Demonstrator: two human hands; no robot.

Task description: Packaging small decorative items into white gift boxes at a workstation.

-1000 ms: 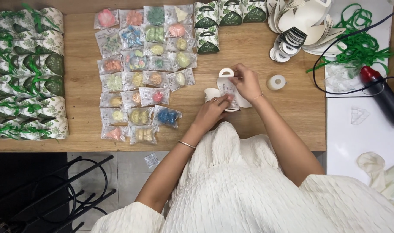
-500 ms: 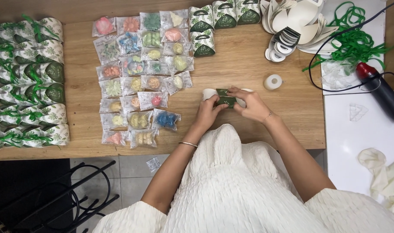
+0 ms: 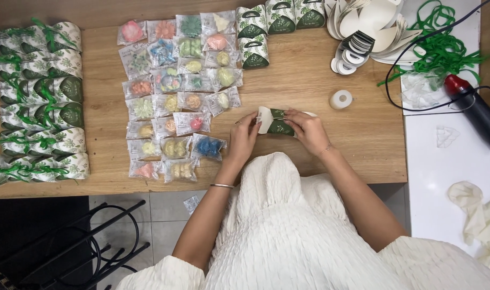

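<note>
Both hands hold one small green and white box (image 3: 277,123) above the wooden surface (image 3: 309,70). The left hand (image 3: 245,138) has its fingers closed on the white end, and the right hand (image 3: 308,130) grips the green end. Small wrapped soaps (image 3: 175,96) lie just beside the left hand.

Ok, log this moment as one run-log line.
left hand: holds white end of gift box | right hand: grips its green side | box over wooden table | wrapped soaps left | tape roll right
</note>
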